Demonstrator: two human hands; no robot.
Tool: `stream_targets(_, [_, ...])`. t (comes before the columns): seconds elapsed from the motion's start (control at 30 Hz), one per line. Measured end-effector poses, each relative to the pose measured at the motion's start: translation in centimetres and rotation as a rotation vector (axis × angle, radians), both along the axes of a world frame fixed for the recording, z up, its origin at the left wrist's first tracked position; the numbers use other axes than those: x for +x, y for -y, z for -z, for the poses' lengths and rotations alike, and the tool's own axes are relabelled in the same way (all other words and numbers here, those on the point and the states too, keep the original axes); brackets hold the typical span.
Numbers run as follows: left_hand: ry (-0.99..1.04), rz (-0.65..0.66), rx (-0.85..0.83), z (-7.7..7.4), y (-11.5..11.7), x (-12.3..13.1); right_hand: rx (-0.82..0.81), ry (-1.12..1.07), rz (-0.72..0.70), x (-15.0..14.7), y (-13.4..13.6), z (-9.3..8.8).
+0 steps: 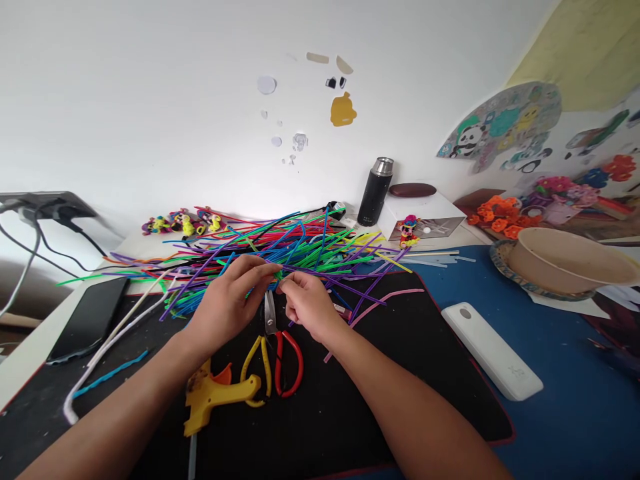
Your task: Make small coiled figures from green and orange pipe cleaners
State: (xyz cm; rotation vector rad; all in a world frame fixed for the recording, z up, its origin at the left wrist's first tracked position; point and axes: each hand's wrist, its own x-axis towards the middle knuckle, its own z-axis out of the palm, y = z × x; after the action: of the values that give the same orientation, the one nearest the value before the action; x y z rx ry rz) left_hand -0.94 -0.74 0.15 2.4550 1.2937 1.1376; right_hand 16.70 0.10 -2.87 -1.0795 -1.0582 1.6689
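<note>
Nearest, below and left of the grip, lies a yellow glue gun (pixel 216 396); closer under it, red handles (pixel 279 360), yellow handles (pixel 267 367) and metal blades (pixel 270 312). The left hand (pixel 231 295) and right hand (pixel 311 305) pinch a small green piece (pixel 279 274), fingertips nearly closed, mostly hiding it. Just beyond spread colourful fuzzy sticks (pixel 300 250); farther, rightward, a black flask (pixel 375 197).

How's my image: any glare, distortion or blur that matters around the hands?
Head view: mostly soft light, with shine on the thermos lid; head view: wide-angle stretch toward the edges, seen in the bowl; head view: left hand and right hand fairly clear, but the green piece at their fingertips too small to make out.
</note>
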Motion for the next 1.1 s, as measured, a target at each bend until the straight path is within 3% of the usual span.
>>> stream_targets(0.2, [-0.083, 0.010, 0.030, 0.3, 0.2, -0.2, -0.073, -0.081, -0.005, -0.1, 0.3, -0.4])
stream_targets(0.47, [-0.096, 0.001, 0.175, -0.3, -0.6, -0.5, -0.017, -0.079, -0.075, 0.2, 0.0, -0.5])
stream_targets(0.77, [-0.210, 0.018, 0.199, 0.5, 0.0, -0.5, 0.097, 0.090, 0.030, -0.3, 0.1, 0.6])
stream_targets(0.87, [-0.175, 0.020, 0.131, 0.8, -0.1, -0.3, 0.095, 0.083, 0.004, -0.3, 0.3, 0.5])
stream_targets(0.97, [-0.004, -0.030, -0.016, 0.5, -0.6, -0.3, 0.102, 0.010, -0.059, -0.2, 0.3, 0.3])
stream_targets(1.1, [0.425, -0.050, -0.440, -0.3, -1.3, -0.7, 0.159, -0.087, -0.138, 0.3, 0.2, 0.0])
